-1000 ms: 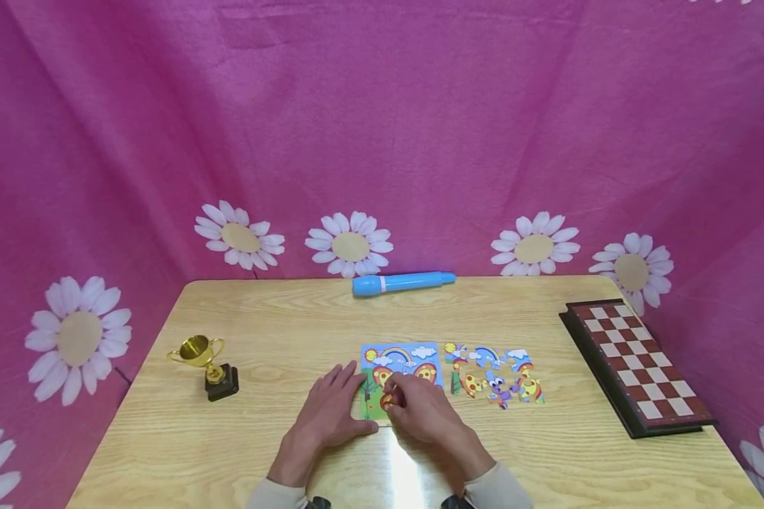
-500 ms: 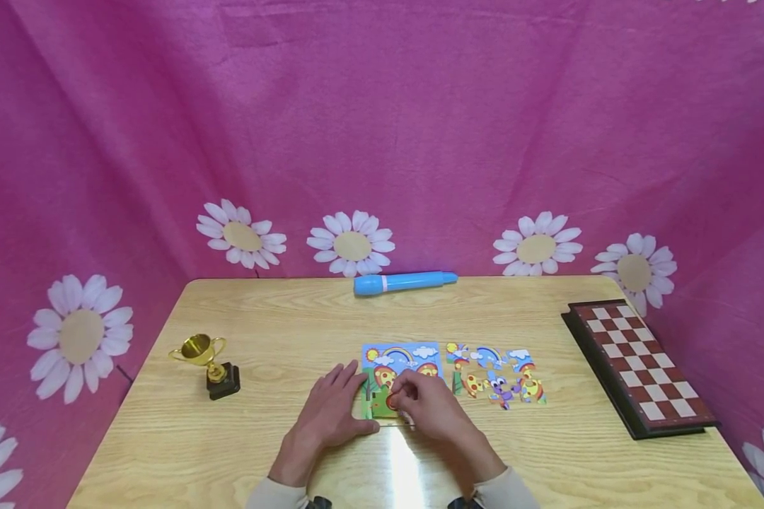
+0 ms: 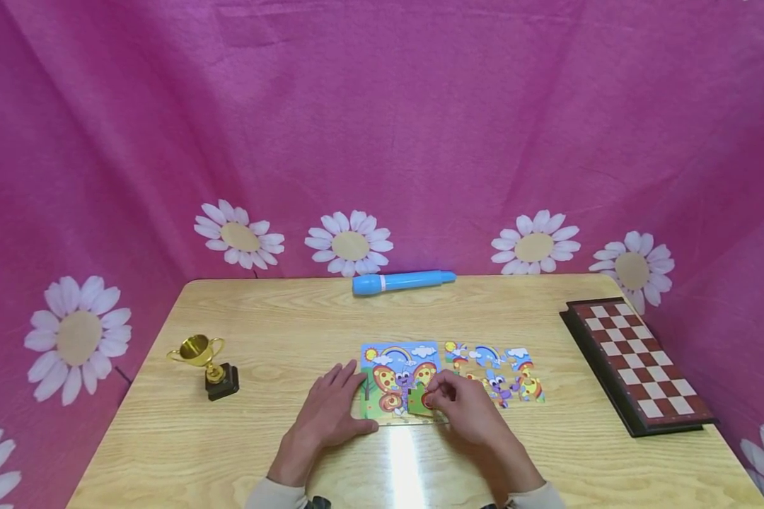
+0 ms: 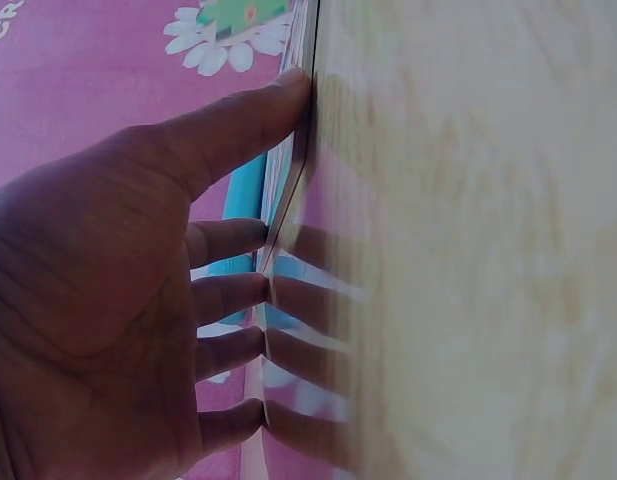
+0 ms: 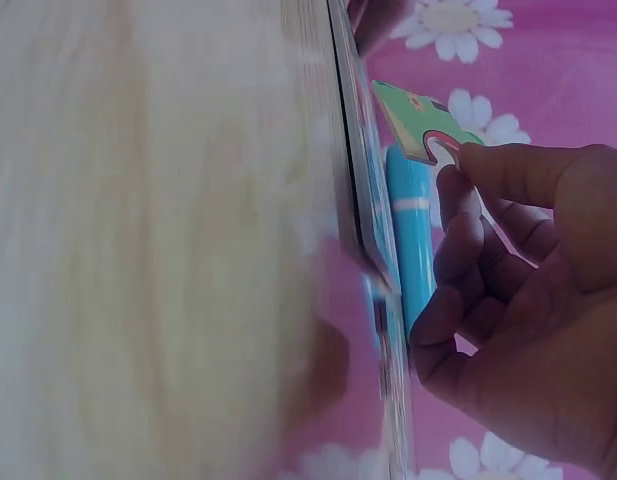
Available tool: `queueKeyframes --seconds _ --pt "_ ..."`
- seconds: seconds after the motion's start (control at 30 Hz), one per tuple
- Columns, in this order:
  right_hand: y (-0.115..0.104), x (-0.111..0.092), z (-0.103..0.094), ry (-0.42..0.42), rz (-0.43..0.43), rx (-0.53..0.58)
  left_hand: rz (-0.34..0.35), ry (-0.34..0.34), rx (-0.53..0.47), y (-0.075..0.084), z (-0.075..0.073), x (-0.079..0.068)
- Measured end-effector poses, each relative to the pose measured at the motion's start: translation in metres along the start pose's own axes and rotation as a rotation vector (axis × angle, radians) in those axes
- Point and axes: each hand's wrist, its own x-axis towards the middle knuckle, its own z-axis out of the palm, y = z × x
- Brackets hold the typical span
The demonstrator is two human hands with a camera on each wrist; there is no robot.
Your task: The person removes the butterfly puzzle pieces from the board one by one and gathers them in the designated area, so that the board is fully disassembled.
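A butterfly picture puzzle board (image 3: 385,378) lies on the table in the head view. My left hand (image 3: 331,408) rests at its left side, with the thumb at the near edge and the fingers extended. In the left wrist view the thumb (image 4: 238,125) touches the board's edge. Over the board's lower right part, my right hand (image 3: 474,411) pinches a green puzzle piece (image 3: 417,401) between thumb and fingers. The right wrist view shows this piece (image 5: 413,120) raised and tilted, one corner hidden by the fingertips. Several loose puzzle pieces (image 3: 498,385) lie right of the board, partly behind my right hand.
A gold trophy cup (image 3: 196,351) on a black base stands at the left. Along the back edge lies a blue marker-shaped tube (image 3: 410,282). At the right is a chessboard box (image 3: 637,364). A pink flowered curtain (image 3: 382,141) encloses the table.
My right hand has moved rightward across the board with the green piece, uncovering the butterfly's body. My left hand stays in place.
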Motion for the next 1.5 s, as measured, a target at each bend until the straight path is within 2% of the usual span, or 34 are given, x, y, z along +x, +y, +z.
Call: queueKeyframes --seconds 0.57,0.77,1.0,1.33,1.5 --pt "0.017 -0.018 -0.03 0.043 0.165 -0.057 0.002 0.009 -0.013 0.0 -0.001 0.0" --pt "0.023 -0.023 -0.036 0.028 0.174 -0.092 -0.005 0.007 -0.006 0.0 -0.001 0.0" --pt "0.03 -0.026 -0.044 0.036 0.191 -0.194 -0.012 -0.004 0.005 -0.001 0.0 0.001" --pt "0.034 -0.026 -0.046 0.026 0.135 -0.258 -0.005 0.005 0.0 -0.002 0.0 0.0" --pt "0.034 -0.025 -0.046 0.04 0.152 -0.284 -0.009 -0.005 -0.003 -0.002 0.0 0.001"
